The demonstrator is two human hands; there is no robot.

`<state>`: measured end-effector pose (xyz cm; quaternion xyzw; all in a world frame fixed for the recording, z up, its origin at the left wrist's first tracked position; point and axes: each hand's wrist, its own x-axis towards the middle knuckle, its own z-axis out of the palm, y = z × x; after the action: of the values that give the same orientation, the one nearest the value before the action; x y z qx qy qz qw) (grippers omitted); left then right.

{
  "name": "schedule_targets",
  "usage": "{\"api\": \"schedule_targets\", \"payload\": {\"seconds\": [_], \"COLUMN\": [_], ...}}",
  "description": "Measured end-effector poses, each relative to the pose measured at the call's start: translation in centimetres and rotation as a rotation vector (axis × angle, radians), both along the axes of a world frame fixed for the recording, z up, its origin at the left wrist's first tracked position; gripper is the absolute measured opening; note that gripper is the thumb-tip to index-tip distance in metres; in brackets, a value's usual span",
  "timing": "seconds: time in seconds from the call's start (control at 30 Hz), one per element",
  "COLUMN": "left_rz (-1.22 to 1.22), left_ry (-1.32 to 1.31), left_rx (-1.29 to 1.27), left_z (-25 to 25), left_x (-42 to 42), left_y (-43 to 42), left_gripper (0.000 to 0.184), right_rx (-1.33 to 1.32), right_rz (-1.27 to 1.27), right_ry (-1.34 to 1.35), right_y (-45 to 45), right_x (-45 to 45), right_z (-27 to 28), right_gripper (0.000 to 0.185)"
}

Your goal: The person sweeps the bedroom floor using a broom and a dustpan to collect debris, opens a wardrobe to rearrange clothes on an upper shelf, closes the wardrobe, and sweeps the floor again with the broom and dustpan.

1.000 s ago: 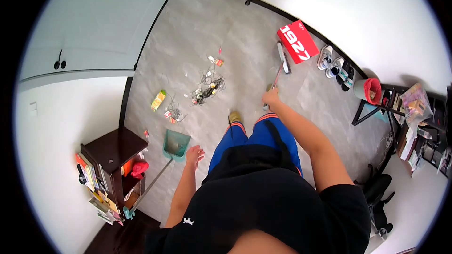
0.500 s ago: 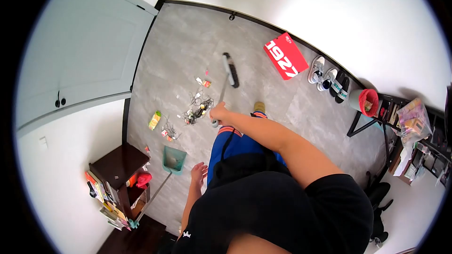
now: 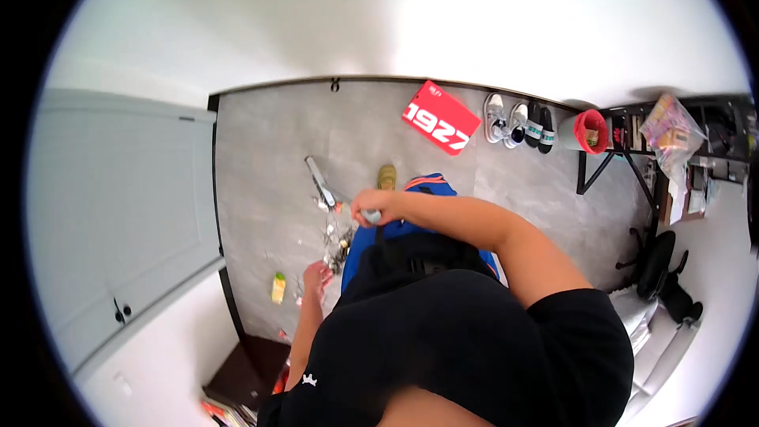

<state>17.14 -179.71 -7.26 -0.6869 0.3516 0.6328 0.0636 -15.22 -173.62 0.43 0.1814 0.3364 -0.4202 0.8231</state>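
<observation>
Across the grey floor (image 3: 522,198), my broom (image 3: 319,182) has its head far and to the left of me, and my right hand (image 3: 384,205) is closed around its grip. I cannot tell if the bristles press the floor. The tangled litter (image 3: 341,248) lies nearer than the head, just beside my left hand (image 3: 318,277), which is open and seems empty. The yellow packet (image 3: 278,288) is left of that hand. The small scraps (image 3: 338,207) are beside the head's near end. Short, low strokes are better, I think: thin strands can catch, light scraps may fly.
</observation>
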Motion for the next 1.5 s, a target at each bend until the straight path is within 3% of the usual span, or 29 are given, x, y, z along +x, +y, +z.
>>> {"api": "schedule_targets", "payload": {"seconds": [0.07,0.23,0.3,0.6,0.7,0.8,0.93,1.03,1.17,1.27,1.33,1.4,1.5], "left_rz": [-0.023,-0.122,-0.147,-0.321,-0.314,-0.254,-0.233,-0.221,-0.113,0.027,0.101,0.204,0.363], "left_ry": [0.088,0.238,0.205,-0.016,-0.098,-0.04,0.146,0.229,0.159,0.058,-0.01,-0.05,-0.075], "left_rx": [-0.06,-0.132,-0.082,0.087,0.1,0.076,-0.021,-0.033,-0.009,0.008,0.019,0.001,-0.012], "left_z": [0.2,1.7,1.2,-3.4,-3.6,-3.4,-0.8,-0.4,-1.4,-1.9,-2.8,-3.1,-2.8], "left_x": [-2.6,-7.9,-8.0,-2.6,-3.3,-6.0,-11.2,-12.0,-9.6,-6.7,-4.1,-2.5,-1.9], "left_y": [-4.5,-9.7,-10.1,-10.4,-11.8,-13.4,-13.4,-13.2,-11.5,-9.6,-7.3,-4.8,0.0], "left_gripper": [0.029,0.029,0.029,0.025,0.022,0.02,0.025,0.03,0.03,0.026,0.024,0.021,0.024], "right_rx": [-0.035,-0.116,-0.187,-0.093,-0.143,-0.036,-0.063,-0.019,-0.063,-0.024,0.04,0.097,0.226], "right_rz": [0.01,-0.035,-0.021,-0.13,-0.098,-0.104,-0.056,-0.064,0.139,0.271,0.342,0.41,0.446], "right_ry": [0.12,0.248,0.372,0.422,0.308,0.31,0.274,0.212,0.425,0.58,0.69,0.736,0.836], "right_y": [-0.4,-2.8,-3.1,-3.8,-3.2,-2.9,-3.8,-5.3,-5.4,-4.4,-3.0,-1.7,-0.9], "right_x": [0.2,-0.7,-1.1,-2.4,-3.5,-3.8,-4.0,-4.2,-5.4,-7.5,-9.4,-11.6,-14.0], "right_z": [1.8,0.4,1.4,1.3,0.6,1.5,0.0,-0.2,0.7,2.4,3.1,3.4,4.8], "right_gripper": [0.006,0.005,0.009,0.003,0.075,0.051,0.005,0.012,0.005,0.016,0.002,0.031,0.053]}}
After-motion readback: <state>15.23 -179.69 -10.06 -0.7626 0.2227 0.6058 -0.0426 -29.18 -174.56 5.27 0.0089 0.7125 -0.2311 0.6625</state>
